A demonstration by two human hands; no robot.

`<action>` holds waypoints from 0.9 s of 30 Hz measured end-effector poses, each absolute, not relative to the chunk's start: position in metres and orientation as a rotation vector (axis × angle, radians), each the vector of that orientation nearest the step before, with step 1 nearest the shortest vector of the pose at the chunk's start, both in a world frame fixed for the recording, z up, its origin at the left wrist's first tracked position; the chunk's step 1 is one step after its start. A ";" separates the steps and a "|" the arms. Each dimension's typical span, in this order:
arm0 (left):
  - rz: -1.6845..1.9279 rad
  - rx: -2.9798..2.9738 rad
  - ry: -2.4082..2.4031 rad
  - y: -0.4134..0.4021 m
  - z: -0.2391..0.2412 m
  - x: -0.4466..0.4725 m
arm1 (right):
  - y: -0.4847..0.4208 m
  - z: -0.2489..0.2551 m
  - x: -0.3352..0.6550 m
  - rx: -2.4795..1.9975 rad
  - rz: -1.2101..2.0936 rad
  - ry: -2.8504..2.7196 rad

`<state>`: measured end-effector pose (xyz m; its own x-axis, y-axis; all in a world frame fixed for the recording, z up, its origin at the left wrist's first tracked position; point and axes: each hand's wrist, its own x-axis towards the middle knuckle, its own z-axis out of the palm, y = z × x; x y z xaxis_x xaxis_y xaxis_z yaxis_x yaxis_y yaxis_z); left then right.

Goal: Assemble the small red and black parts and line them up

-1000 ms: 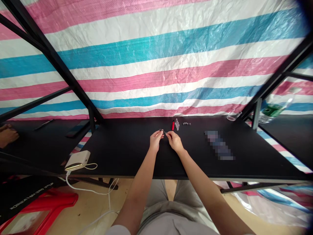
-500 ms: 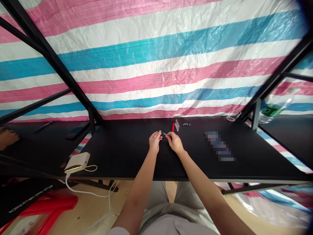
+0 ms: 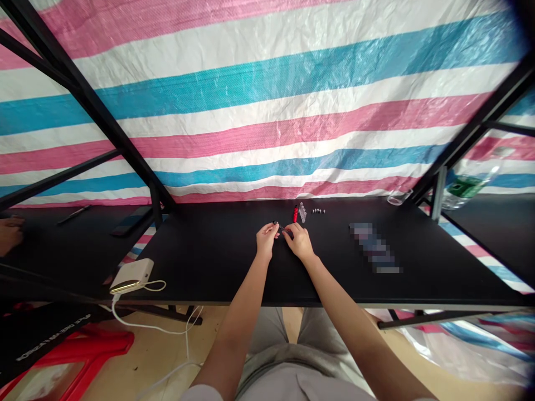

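Note:
My left hand (image 3: 266, 240) and my right hand (image 3: 298, 243) meet over the middle of the black table (image 3: 217, 262). Between their fingertips they pinch a small dark part (image 3: 278, 225), too small to identify. Just beyond the hands stand a small red piece (image 3: 295, 213) and a cluster of little clear vials (image 3: 302, 213). A short row of tiny dark beads (image 3: 319, 211) lies to the right of the vials.
A white power bank (image 3: 132, 274) with a cable lies at the table's front left corner. A blurred-out patch (image 3: 374, 254) sits to the right. A clear dish (image 3: 398, 197) and a green bottle (image 3: 467, 187) are far right. Another person's hand (image 3: 9, 234) rests at the left edge.
My hands stay together over the same spot, with only slight finger shifts on the small part. The other person's hand at the left edge has drawn back.

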<state>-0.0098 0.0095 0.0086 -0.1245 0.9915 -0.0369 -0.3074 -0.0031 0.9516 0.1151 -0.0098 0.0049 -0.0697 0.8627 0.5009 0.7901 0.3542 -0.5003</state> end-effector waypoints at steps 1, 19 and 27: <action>1.416 0.921 1.084 0.009 0.009 -0.009 | -0.010 0.005 0.115 -1.463 0.117 -1.864; 1.371 1.752 1.283 0.000 0.007 0.009 | -0.003 0.002 0.142 -1.867 0.162 -1.352; 1.199 1.982 1.533 0.021 0.018 0.030 | 0.004 0.003 0.148 -1.883 0.175 -1.295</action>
